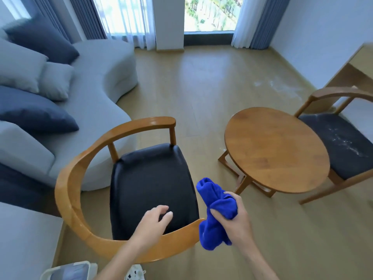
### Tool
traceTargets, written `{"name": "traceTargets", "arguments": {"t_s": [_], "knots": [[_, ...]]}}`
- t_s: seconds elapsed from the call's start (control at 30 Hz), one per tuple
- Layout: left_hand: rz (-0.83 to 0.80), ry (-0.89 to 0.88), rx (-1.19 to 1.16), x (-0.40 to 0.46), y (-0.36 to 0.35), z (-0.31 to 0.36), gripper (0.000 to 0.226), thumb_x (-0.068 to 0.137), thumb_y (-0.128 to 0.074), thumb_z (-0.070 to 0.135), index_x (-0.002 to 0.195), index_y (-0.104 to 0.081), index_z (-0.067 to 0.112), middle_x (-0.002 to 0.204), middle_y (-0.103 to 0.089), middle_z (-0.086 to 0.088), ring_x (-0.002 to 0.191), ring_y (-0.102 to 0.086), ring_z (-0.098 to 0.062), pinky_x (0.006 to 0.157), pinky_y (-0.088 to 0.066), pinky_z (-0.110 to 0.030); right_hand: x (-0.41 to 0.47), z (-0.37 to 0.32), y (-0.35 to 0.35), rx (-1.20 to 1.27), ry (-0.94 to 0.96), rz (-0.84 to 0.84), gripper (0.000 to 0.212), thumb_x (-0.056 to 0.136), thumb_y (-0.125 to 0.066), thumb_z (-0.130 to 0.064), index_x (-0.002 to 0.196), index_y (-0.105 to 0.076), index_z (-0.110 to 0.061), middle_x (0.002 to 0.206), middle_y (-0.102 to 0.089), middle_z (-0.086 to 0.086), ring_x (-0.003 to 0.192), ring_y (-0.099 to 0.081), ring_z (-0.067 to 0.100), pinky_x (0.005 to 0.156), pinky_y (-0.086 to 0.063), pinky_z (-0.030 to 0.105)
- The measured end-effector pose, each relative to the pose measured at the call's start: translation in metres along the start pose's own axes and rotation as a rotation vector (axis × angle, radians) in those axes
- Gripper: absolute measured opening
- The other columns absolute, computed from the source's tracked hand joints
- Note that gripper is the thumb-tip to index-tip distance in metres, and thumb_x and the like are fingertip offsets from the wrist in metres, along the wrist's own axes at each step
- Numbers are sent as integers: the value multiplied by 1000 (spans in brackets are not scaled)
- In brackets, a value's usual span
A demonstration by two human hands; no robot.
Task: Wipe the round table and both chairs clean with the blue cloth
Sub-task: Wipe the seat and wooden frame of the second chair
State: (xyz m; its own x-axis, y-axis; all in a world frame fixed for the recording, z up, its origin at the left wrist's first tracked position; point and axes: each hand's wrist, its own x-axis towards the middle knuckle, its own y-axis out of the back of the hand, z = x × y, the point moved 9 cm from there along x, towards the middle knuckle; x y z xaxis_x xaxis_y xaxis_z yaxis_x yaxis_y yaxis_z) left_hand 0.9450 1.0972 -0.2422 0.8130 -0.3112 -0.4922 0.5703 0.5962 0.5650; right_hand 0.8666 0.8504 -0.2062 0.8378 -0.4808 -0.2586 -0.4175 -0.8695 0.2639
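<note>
My right hand [234, 215] grips a bunched blue cloth [214, 201] just right of the near chair's armrest end. My left hand [155, 221] hovers with fingers apart over the front of the near chair's black seat [149, 178]. That chair has a curved wooden back rail [68, 190]. The round wooden table [276, 150] stands to the right, its top bare. Behind it the second chair [343, 142] shows white dust on its dark seat.
A grey curved sofa [96, 93] with dark and light cushions fills the left. White dust lies on the wood floor [278, 85] near the far chair. A wooden desk [355, 69] stands at the right wall. A white bin [66, 271] sits at the bottom left.
</note>
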Motion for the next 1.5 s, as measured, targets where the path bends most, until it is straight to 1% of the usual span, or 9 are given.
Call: {"name": "traceTargets", "arguments": {"t_s": [0.17, 0.27, 0.43, 0.53, 0.67, 0.83, 0.93, 1.07, 1.5], "knots": [[-193, -259, -453, -31, 2, 166, 28, 91, -54, 53, 114, -59, 38, 109, -68, 19, 102, -63, 2, 79, -50, -13, -22, -104, 32, 299, 153, -61, 42, 75, -77, -16, 112, -58, -19, 108, -66, -6, 100, -64, 13, 77, -54, 23], [-137, -317, -505, -34, 28, 222, 30, 87, -63, 45, 114, -59, 33, 108, -69, 14, 101, -65, -5, 87, -54, -30, -26, -145, 69, 458, 161, -52, 39, 78, -65, -31, 112, -59, -14, 114, -65, 4, 105, -63, 18, 82, -54, 25], [-120, -506, -491, -30, 64, 317, 19, 87, -66, 28, 103, -60, 37, 97, -70, 18, 92, -66, -4, 78, -54, -26, -20, -192, 124, 694, 72, -56, 35, 94, -49, -40, 94, -72, -14, 100, -73, -4, 92, -69, 9, 74, -54, 19], [-95, -695, -313, -38, 79, 385, 11, 81, -63, 33, 90, -59, 28, 84, -67, 9, 75, -63, -7, 68, -51, -26, -15, -200, 176, 528, 101, 168, 43, 103, -40, -23, 77, -74, -20, 83, -73, -12, 75, -68, -1, 71, -51, 15], [-198, -935, -54, -61, 68, 467, 11, 75, -57, 35, 84, -56, 30, 78, -64, 8, 72, -59, -10, 69, -46, -28, -25, -214, 244, 342, 177, 366, 28, 89, -54, -11, 115, -62, -19, 105, -71, 1, 103, -65, 18, 85, -53, 34], [-321, -1237, 266, -104, 23, 543, 20, 89, -59, 21, 82, -54, 38, 75, -61, 22, 69, -57, 1, 61, -38, -11, -47, -294, 279, -43, 392, 289, 57, 77, -67, -41, 130, -46, -37, 125, -59, -12, 117, -55, 6, 94, -48, 25], [-351, -1365, 404, -127, -4, 570, 13, 90, -59, 29, 86, -55, 40, 77, -62, 15, 72, -57, -2, 66, -41, -14, -54, -315, 300, -364, 367, 310, 38, 81, -71, -39, 115, -55, -33, 109, -64, -8, 102, -60, 8, 89, -53, 34], [-282, -1407, 438, -129, -12, 592, 11, 83, -65, 43, 87, -55, 40, 77, -61, 16, 76, -56, 5, 61, -39, -11, -78, -330, 347, -446, 452, 456, 10, 86, -70, -27, 87, -62, -34, 80, -66, -11, 78, -62, 4, 71, -52, 29], [-310, -1376, 154, -129, -39, 636, 9, 81, -69, 25, 79, -61, 28, 72, -64, 6, 68, -58, -13, 61, -45, -30, -126, -303, 460, -534, 366, 644, 16, 87, -69, -26, 102, -68, -23, 100, -64, -5, 87, -58, 12, 72, -44, 19]]}}
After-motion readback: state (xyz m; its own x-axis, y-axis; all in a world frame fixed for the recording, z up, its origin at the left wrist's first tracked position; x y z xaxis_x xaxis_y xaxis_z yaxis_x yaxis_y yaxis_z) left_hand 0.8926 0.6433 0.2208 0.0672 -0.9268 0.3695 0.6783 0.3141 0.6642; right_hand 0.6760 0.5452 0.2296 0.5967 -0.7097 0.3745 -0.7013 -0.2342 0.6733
